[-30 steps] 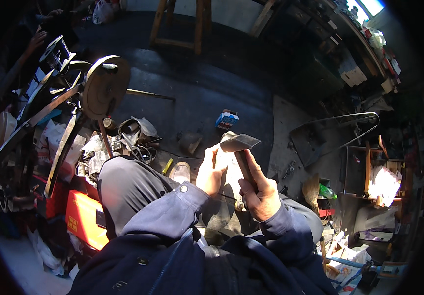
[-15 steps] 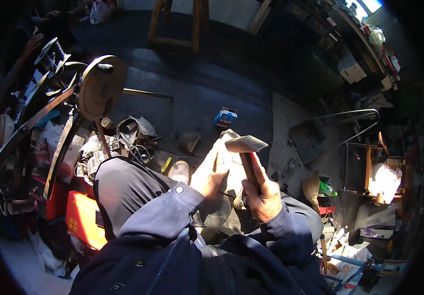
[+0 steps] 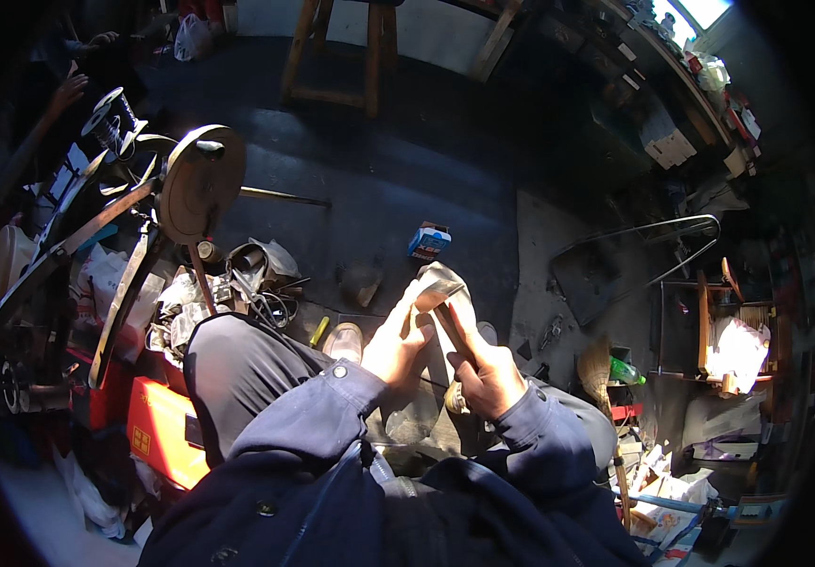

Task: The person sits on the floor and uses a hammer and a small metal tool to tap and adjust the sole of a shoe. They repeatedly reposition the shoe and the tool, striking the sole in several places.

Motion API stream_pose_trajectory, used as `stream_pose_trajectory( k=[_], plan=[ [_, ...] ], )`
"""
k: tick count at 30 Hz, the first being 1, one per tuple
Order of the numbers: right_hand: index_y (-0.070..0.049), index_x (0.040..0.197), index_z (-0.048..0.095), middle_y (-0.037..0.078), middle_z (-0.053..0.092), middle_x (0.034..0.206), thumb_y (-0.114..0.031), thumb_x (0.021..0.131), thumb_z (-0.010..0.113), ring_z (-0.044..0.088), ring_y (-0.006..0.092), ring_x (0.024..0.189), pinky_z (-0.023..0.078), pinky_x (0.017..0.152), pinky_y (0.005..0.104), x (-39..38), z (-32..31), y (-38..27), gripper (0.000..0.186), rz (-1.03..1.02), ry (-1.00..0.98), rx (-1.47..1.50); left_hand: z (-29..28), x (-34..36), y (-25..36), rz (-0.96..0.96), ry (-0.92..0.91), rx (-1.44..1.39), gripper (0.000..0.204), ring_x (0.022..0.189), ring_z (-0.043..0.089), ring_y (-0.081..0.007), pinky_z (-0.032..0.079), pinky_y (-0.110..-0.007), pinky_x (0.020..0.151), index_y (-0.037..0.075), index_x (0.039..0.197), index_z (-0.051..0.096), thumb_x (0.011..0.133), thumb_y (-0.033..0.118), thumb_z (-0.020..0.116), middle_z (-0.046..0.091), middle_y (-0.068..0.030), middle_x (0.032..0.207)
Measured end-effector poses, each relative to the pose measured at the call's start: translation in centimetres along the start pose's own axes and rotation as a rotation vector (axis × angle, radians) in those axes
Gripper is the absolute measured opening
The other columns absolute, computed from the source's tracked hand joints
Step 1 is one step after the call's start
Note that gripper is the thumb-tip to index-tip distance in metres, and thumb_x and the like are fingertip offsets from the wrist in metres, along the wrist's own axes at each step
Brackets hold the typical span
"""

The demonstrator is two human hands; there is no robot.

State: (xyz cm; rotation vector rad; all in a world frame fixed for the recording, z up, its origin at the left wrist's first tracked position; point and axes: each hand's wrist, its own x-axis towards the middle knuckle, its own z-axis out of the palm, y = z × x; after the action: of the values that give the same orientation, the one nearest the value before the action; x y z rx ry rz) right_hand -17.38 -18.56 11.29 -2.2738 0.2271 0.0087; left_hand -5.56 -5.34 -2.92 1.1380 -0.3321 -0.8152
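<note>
Between wide-apart knees (image 3: 242, 364), right grip (image 3: 492, 378) clasps handle (image 3: 452, 331); left grip (image 3: 394, 346), closure unclear, touches blade (image 3: 440, 277) edge.

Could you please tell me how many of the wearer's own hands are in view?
2: the left hand at the metal tool head, and the right hand on its dark handle. Neither hand is hidden, though some fingers are.

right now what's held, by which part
The right hand grips a grey metal-headed tool by its dark handle; any hold by the left hand is unclear.
</note>
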Motion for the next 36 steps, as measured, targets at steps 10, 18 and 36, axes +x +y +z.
stream_pose_trajectory(
  k=[10, 18, 36],
  plan=[
    [-0.018, 0.165, 0.033, 0.021, 0.073, 0.105, 0.004, 0.097, 0.059, 0.068, 0.0193, 0.069, 0.055, 0.069, 0.0346, 0.0, 0.6, 1.3, 0.076, -0.072, 0.060, 0.013, 0.4, -0.2, 0.3, 0.004, 0.023, 0.091, 0.079, 0.146, 0.048, -0.0294, 0.037, -0.037, 0.121, 0.012, 0.168, 0.021, 0.101, 0.017, 0.061, 0.047, -0.0183, 0.160],
    [-0.010, 0.163, 0.034, 0.022, 0.069, 0.124, 0.001, 0.098, 0.058, 0.067, 0.0221, 0.072, 0.056, 0.071, 0.0337, -0.6, 1.2, 2.5, 0.071, -0.024, -0.001, 0.046, 0.7, -0.7, 0.8, 0.011, -0.017, -0.040, 0.064, 0.150, 0.043, -0.0300, 0.032, -0.036, 0.125, 0.008, 0.162, 0.036, 0.103, 0.019, 0.057, 0.050, -0.0192, 0.157],
    [-0.002, 0.121, 0.057, 0.007, 0.056, 0.070, -0.029, 0.108, 0.054, 0.052, 0.0164, 0.054, 0.043, 0.052, 0.0301, 1.8, -1.6, -4.1, 0.030, -0.381, 0.458, 0.188, 0.6, 0.1, 0.7, -0.031, 0.066, 0.011, 0.081, 0.151, 0.038, -0.0263, 0.031, -0.037, 0.125, 0.011, 0.167, 0.026, 0.096, -0.008, 0.058, 0.040, -0.0159, 0.164]
  ],
)
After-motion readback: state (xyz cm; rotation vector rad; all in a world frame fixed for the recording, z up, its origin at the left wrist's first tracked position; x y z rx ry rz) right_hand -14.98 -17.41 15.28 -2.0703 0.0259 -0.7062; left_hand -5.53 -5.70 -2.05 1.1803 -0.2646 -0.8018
